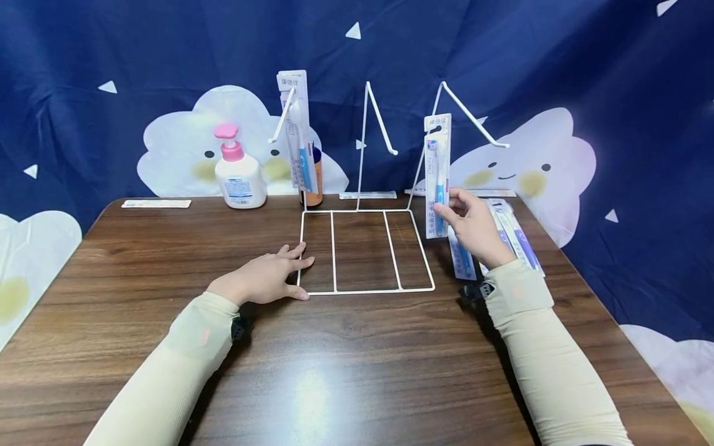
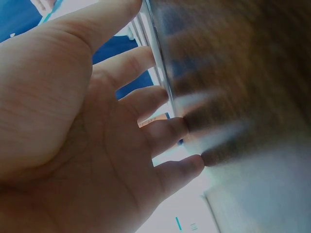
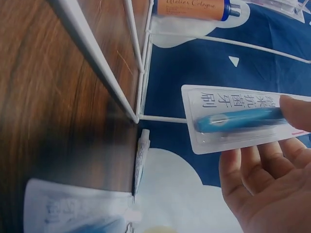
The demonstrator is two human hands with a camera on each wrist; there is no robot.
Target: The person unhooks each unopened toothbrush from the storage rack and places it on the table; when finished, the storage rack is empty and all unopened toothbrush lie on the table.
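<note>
A white strip (image 1: 155, 203) lies at the far left edge of the wooden table (image 1: 139, 260), with a pink-capped pump bottle (image 1: 239, 174) standing beside it before a blue backdrop printed with smiling clouds. The left hand (image 1: 268, 279) rests flat, fingers spread and relaxed, on the table against the left rail of a white wire rack (image 1: 365, 251), on whose left hook one packaged toothbrush (image 1: 297, 133) hangs in front of an orange bottle (image 1: 313, 186). Right of the rack, the right hand (image 1: 474, 226) pinches the lower end of a second toothbrush pack (image 1: 437, 176), holding it upright in the air just beside the rack's right edge. More packs (image 1: 515, 238) lie on the table behind that hand.
</note>
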